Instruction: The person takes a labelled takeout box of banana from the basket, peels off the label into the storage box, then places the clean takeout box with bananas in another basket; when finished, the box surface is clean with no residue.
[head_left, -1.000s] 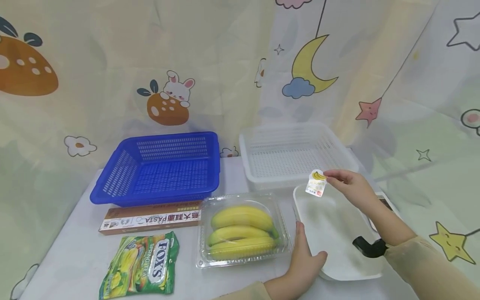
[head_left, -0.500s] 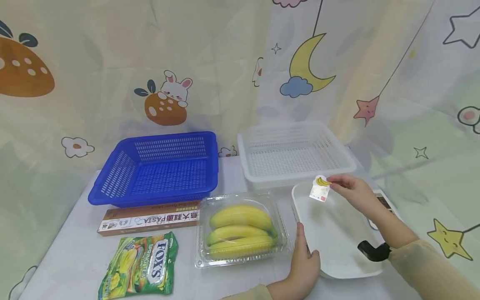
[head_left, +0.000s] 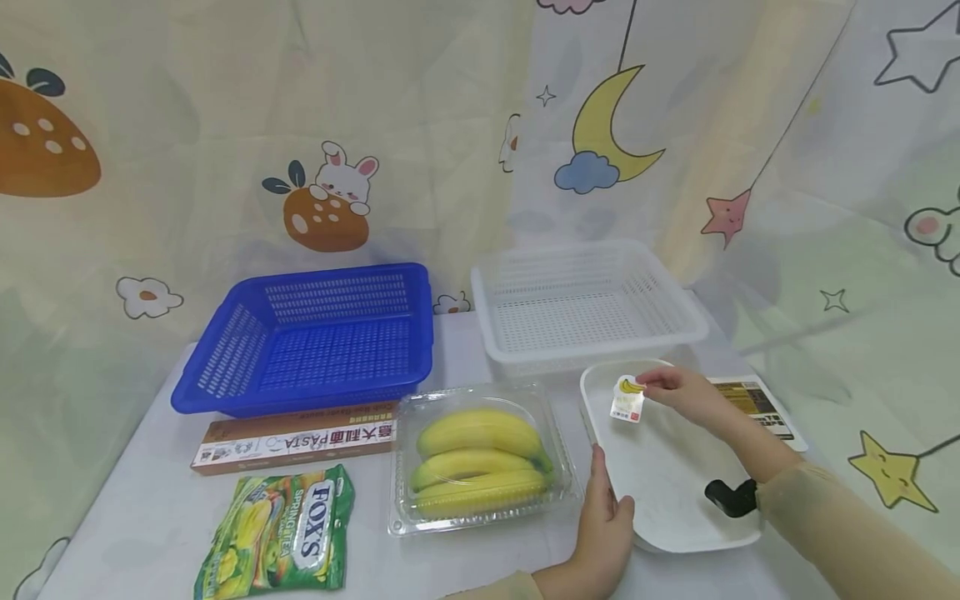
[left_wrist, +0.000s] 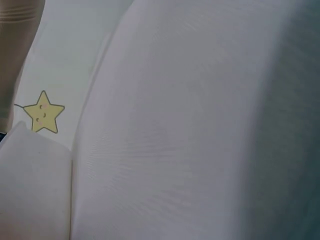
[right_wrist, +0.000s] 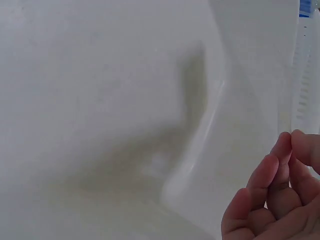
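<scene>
My right hand [head_left: 693,404] pinches the edge of a small white card with a banana picture [head_left: 626,400] between thumb and fingertips, over the far end of a shallow white tray [head_left: 667,521]. In the right wrist view the pinching fingertips [right_wrist: 285,140] show with the thin card rising from them. My left hand [head_left: 600,525] rests along the tray's left side, its fingers straight against the wall and the thumb by the near corner; the left wrist view does not show this hand. A clear lidded box with bananas [head_left: 480,462] lies to its left.
Behind stand a blue basket [head_left: 348,392] and a white basket [head_left: 592,350]. A pasta box [head_left: 292,437] and a green Fox's candy bag [head_left: 277,529] lie left. A printed card [head_left: 761,412] lies beyond my right forearm. Patterned cloth hangs behind the table.
My right hand has lowered the banana card towards the tray and moved slightly nearer. My left thumb has drawn in towards its fingers, the hand still at the tray's side. The view has shifted slightly.
</scene>
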